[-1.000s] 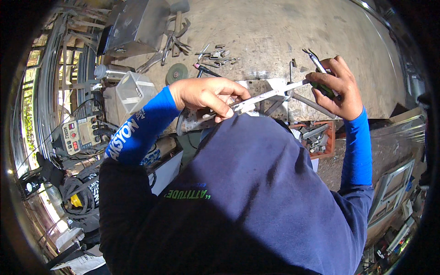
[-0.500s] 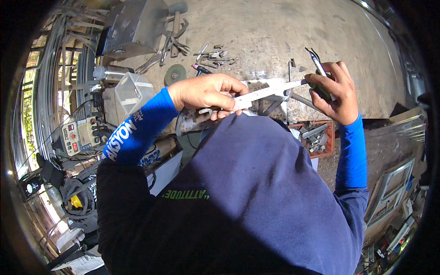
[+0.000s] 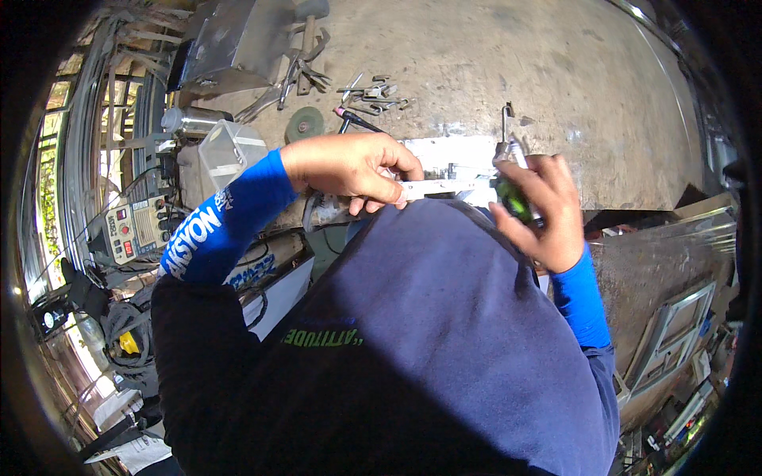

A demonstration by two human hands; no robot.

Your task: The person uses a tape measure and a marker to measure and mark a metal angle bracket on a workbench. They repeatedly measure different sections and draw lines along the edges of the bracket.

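My left hand (image 3: 353, 168) is closed, pinching the left end of a pale, narrow flat strip (image 3: 438, 187) between thumb and fingers. The strip lies roughly level in front of my chest, above the bench's near edge. In my right hand (image 3: 549, 213) is a green-and-dark hand tool (image 3: 516, 201), blurred by motion, with my fingers curled around it. This tool is close to the strip's right end; whether they touch, I cannot tell. Just beyond my right hand lies a thin hooked metal rod (image 3: 505, 125).
On the wooden bench (image 3: 476, 63) are a green abrasive disc (image 3: 304, 125), small metal pieces (image 3: 373, 99), locking pliers (image 3: 305, 71) and a hammer (image 3: 311, 11). At left stand a clear plastic box (image 3: 232, 155), a steel flask (image 3: 194, 120), a metal case (image 3: 234, 49) and a control unit (image 3: 136, 230).
My right hand has come left and lower with its tool, toward the strip. The strip has swung from slanting up at its right end to nearly level. My left hand stays on it.
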